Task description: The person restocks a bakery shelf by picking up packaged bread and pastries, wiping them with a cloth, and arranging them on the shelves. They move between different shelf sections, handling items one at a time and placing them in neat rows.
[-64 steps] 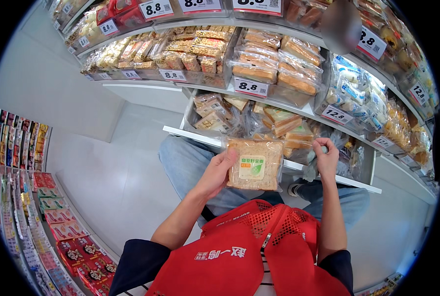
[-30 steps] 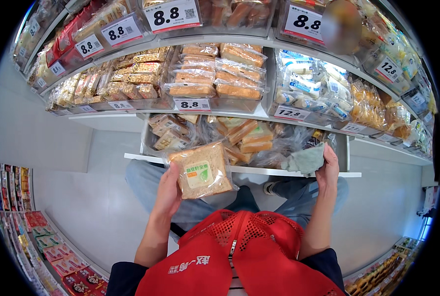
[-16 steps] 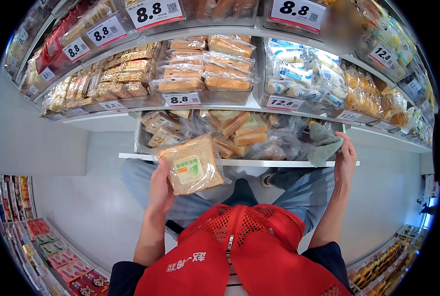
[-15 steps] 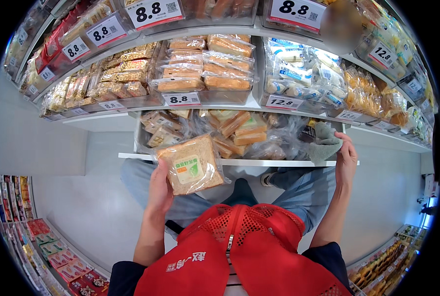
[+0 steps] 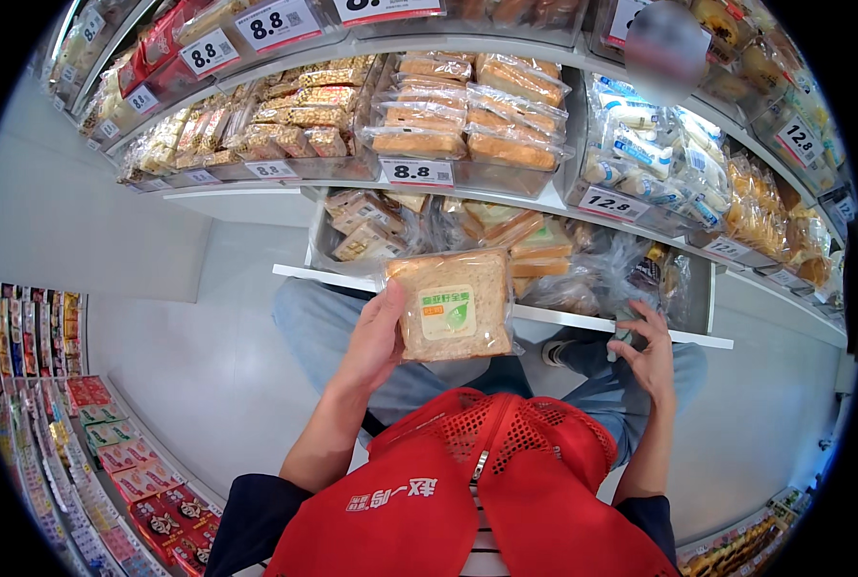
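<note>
My left hand (image 5: 375,338) grips the left edge of a clear-wrapped pack of sliced bread (image 5: 486,322), its thumb over the wrapper. The pack has a pale label with green print and is held up in front of an open drawer (image 5: 299,275). At the drawer's front edge, on the right, my right hand (image 5: 650,351) has its fingers curled around a grey-green cloth (image 5: 624,334), most of which is hidden. Inside the drawer lie more wrapped breads (image 5: 544,265) and crumpled clear plastic bags (image 5: 568,293).
Above the drawer, a shelf carries bins of wrapped toast (image 5: 515,144), nut bars (image 5: 299,115) and white-and-blue packets (image 5: 640,144), with price tags along the front. My bent legs (image 5: 318,337) are below the drawer. Shelves of boxed goods (image 5: 131,457) stand at the lower left.
The bread pack has come to the right and turned more level, its label facing up. My right hand has come down to the drawer front, and the cloth is now bunched at the edge.
</note>
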Tool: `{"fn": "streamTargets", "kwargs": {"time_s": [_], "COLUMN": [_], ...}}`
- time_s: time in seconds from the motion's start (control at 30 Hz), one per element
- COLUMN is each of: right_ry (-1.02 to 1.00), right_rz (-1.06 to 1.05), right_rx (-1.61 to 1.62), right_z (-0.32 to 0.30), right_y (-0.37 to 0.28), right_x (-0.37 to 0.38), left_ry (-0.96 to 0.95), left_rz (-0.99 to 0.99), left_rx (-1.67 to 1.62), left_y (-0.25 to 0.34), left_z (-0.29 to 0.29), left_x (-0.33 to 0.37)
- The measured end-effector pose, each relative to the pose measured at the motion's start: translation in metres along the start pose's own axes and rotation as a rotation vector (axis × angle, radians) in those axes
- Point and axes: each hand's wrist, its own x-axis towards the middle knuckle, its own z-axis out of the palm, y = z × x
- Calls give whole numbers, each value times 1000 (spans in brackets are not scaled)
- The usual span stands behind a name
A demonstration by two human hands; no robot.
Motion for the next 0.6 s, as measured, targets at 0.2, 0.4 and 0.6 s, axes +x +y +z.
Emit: {"fn": "streamTargets", "kwargs": {"time_s": [0.2, 0.4, 0.6], "right_ry": [23, -391, -288], "right_rz": [-98, 269, 482], "right_rx": [225, 1335, 1366], "right_z": [-10, 58, 75], "right_y": [-71, -138, -135], "right_x": [14, 3, -20], "left_ry": [-18, -122, -146], "left_rz": [-42, -69, 116], "left_rx": [-8, 196, 453], "left_y": [-14, -35, -33], "left_z": [3, 14, -16], "left_x": [6, -1, -3]}}
